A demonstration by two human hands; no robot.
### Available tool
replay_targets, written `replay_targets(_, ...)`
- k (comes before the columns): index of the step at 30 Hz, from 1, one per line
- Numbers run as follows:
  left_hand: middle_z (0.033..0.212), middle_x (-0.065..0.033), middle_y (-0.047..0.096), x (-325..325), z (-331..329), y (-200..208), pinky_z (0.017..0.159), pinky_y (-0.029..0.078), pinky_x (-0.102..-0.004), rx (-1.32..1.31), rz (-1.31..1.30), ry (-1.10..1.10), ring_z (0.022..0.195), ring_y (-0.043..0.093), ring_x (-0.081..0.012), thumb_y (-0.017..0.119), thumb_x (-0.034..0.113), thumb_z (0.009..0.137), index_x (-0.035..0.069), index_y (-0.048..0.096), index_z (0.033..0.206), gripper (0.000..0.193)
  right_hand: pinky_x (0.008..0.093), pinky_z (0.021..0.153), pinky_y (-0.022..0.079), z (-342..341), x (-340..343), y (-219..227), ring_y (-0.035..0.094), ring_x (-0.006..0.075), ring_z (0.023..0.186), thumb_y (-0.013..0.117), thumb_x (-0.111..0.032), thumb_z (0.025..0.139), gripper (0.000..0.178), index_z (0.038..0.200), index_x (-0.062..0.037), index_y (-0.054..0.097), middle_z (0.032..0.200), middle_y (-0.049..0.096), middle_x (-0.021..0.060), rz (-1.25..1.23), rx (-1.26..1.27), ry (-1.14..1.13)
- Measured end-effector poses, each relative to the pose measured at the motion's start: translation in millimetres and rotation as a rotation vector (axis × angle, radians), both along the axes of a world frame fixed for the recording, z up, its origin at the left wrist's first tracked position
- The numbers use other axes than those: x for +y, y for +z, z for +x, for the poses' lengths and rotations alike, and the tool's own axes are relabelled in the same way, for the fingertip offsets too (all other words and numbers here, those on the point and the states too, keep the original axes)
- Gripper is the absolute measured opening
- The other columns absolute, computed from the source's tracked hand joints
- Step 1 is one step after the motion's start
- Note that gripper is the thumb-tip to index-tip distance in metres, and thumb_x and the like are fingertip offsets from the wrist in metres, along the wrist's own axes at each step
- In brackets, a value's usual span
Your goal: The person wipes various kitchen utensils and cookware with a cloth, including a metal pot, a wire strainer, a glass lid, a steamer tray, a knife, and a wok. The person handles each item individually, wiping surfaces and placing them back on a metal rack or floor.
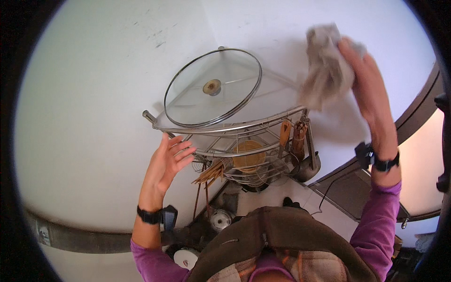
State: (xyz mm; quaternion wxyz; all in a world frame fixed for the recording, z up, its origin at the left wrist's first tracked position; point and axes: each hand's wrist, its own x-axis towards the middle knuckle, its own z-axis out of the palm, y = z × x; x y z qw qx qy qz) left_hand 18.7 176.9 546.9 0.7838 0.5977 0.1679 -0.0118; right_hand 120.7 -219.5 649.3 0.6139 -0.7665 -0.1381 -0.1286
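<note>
Head view: downward look at a metal corner rack (263, 121) against a white wall (282, 28).
Left hand (164, 163): fingers loosely spread, nothing gripped; beside the rack's left end, contact impossible to tell.
Round glass lid (213, 104): on the rack's top shelf, flat or slightly tilted hard to say; probably rigid, slick and breakable, best lifted by the knob (212, 87) or steadied at the metal rim.
Chopstick bundle (210, 173): jutting out at the rack's lower front; number unclear.
Wooden spatula (284, 131): near the rack's right end, lower part hard to make out.
Grey-beige cloth (326, 70): aloft, right of the lid; likely light, soft and limp, best bunched in the palm; blurred, lower edge indistinct, touch with the wall uncertain.
Right hand (365, 75): curled round the cloth's right side; exact finger placement partly hidden by folds.
Right margin: dark shapes (441, 102) cut off by the fisheye rim, kind unreadable.
</note>
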Motion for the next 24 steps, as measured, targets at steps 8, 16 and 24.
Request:
replay_targets(8, 0.110, -0.0152, 0.064, -14, 70, -14, 0.078, 0.060, -0.0283, 0.001, -0.225, 0.019, 0.098, 0.066, -0.0216, 0.056, 0.038, 0.097, -0.001, 0.055, 0.115, 0.043, 0.0254, 0.054, 0.042, 115, 33, 75, 0.052, 0.0115, 0.062, 0.057, -0.037, 0.093, 0.041, 0.076, -0.0004, 0.063, 0.065, 0.056, 0.0033, -0.331, -0.232, 0.226)
replay_targets(16, 0.082, -0.0051, 0.064, -14, 83, -19, 0.054, 0.056, -0.0221, -0.027, -0.324, 0.273, 0.071, 0.064, -0.0157, 0.061, 0.011, 0.090, 0.005, 0.060, 0.091, 0.006, 0.0465, 0.074, 0.052, 261, 88, 26, 0.066, 0.0373, 0.087, 0.054, -0.039, 0.091, 0.043, 0.089, 0.0028, 0.065, 0.091, 0.068, 0.0240, -0.811, -0.836, -0.062)
replay_targets(24, 0.095, -0.0099, 0.069, 2, 35, 13, 0.054, 0.054, -0.0221, -0.107, -0.373, 0.374, 0.069, 0.066, -0.0139, 0.059, 0.005, 0.087, 0.001, 0.061, 0.106, 0.020, 0.0464, 0.076, 0.054, 255, 132, 3, 0.068, 0.0371, 0.089, 0.053, -0.024, 0.090, 0.026, 0.100, -0.0036, 0.064, 0.092, 0.069, 0.0206, -1.042, -0.667, -0.028)
